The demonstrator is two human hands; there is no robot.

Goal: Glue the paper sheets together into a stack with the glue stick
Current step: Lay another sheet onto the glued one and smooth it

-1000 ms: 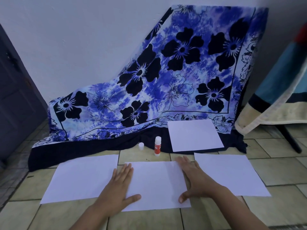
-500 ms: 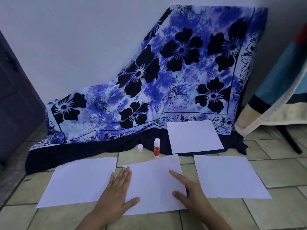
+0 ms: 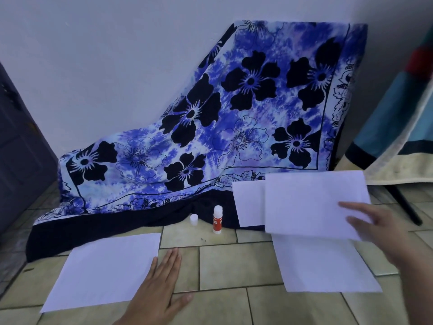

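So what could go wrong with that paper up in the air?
The lifted sheet is pinched by the right hand near one edge only, so it may sag and land crooked on the floor sheet beneath. The glue stick stands upright with its cap off beside it; a sweeping sheet might tip it.

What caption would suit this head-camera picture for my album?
Right hand holds a lifted sheet above the right sheet; left hand lies flat by the left sheet; glue stick stands uncapped.

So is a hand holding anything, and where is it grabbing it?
The right hand holds one paper sheet by its right edge. The left hand lies flat, holding nothing.
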